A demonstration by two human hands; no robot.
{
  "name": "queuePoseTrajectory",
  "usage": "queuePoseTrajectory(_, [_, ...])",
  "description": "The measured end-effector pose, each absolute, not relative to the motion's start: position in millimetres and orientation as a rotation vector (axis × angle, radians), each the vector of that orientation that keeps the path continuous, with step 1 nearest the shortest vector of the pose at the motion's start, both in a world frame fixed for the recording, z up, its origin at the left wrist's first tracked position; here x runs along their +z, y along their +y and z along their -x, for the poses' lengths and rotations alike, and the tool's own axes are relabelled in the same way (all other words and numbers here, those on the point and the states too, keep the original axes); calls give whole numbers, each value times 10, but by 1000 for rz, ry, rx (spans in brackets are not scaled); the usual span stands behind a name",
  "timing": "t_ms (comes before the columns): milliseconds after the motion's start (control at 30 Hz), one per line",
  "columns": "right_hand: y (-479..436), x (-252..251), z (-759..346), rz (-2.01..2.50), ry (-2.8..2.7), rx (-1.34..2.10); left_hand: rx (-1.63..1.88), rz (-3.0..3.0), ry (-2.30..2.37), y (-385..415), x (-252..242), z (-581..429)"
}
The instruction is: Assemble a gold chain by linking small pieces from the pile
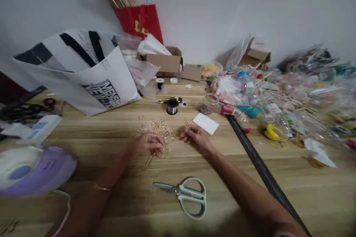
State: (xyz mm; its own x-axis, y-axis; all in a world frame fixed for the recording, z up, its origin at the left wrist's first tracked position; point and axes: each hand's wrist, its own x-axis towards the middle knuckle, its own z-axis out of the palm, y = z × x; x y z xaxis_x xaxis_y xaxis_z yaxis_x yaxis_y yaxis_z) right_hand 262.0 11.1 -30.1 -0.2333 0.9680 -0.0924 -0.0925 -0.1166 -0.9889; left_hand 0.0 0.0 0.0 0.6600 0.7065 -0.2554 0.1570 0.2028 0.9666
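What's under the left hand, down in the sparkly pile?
Shiny gold bits spread out around the left hand, on the wooden table. Whatever lies right beneath the palm and curled fingers is covered, so I can't tell.

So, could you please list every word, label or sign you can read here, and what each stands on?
"MENS": white bag.
"NEW-TO", ending unclear: same bag.
Too small to read: the lettering beside "MENS".
Too blurred to read: the gold sign on the red bag, the red print on the clear plastic bag, and the red label.
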Motion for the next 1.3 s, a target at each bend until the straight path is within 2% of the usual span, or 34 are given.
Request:
queuePoseTrajectory(167, [88,-252,-2614,1213,-1488,1387,433,-1346,871,-3,28,-64])
queuePoseTrajectory(333, [59,-179,-2641,1395,-2022,837,423,-1340,957,-56,124,-131])
queuePoseTrajectory(500, [-78,-42,-2561,1421,-2201,424,444,-1258,943,-98,130,-183])
queuePoseTrajectory(833, [-458,115,-2261,745,-2553,434,503,-1171,893,-111,83,-212])
queuePoseTrajectory(1167, [-531,-146,-2156,771,-2735,19,431,-1216,882,-116,37,-207])
queuePoseTrajectory(1300, [-525,-146,-2166,707,-2709,111,406,-1224,904,-116,64,-198])
